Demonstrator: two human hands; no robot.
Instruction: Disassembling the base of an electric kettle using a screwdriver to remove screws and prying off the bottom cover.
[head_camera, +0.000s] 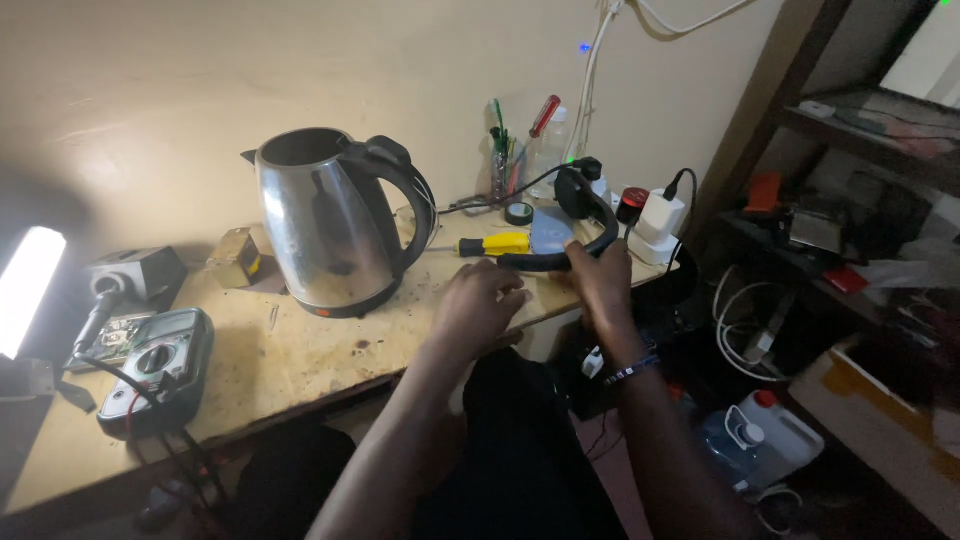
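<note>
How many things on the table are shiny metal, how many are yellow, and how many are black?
Shiny metal: 1, the steel electric kettle.
Yellow: 1, the yellow-handled screwdriver.
Black: 2, the curved black plastic handle piece held between the left hand and right hand, and the black roll of tape.
Total: 4.

Silver kettle (322, 225), yellow-handled screwdriver (492, 245)

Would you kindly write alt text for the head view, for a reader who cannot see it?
Two bare hands, left hand and right hand, hold a curved black handle part over a worn wooden workbench. Nearby stand a steel electric kettle, a yellow-handled screwdriver and a multimeter.
</note>
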